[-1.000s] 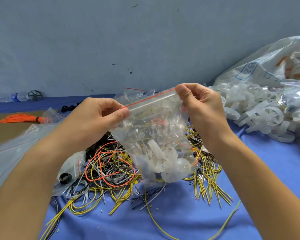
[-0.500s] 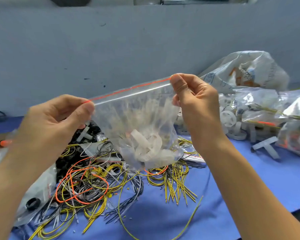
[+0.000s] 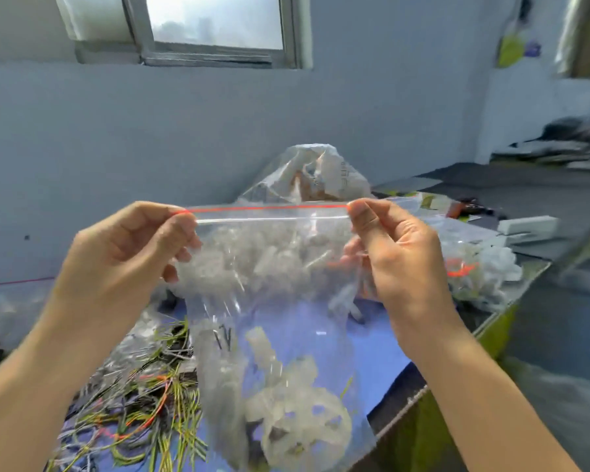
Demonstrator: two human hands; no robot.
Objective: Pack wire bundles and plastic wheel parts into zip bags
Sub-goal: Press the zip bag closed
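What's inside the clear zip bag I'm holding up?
The clear zip bag with the red strip holds translucent white plastic wheel parts piled at its bottom. Blur and glare hide whether any wires lie among them.

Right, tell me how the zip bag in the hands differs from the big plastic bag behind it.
The zip bag hangs in the air, pinched at its top corners by the left hand and right hand; the big plastic bag rests on the table. The zip bag's top is pulled straight along a red strip; the big plastic bag's top is crumpled. The zip bag holds white wheel parts; the other's contents are unclear. Both are see-through plastic.
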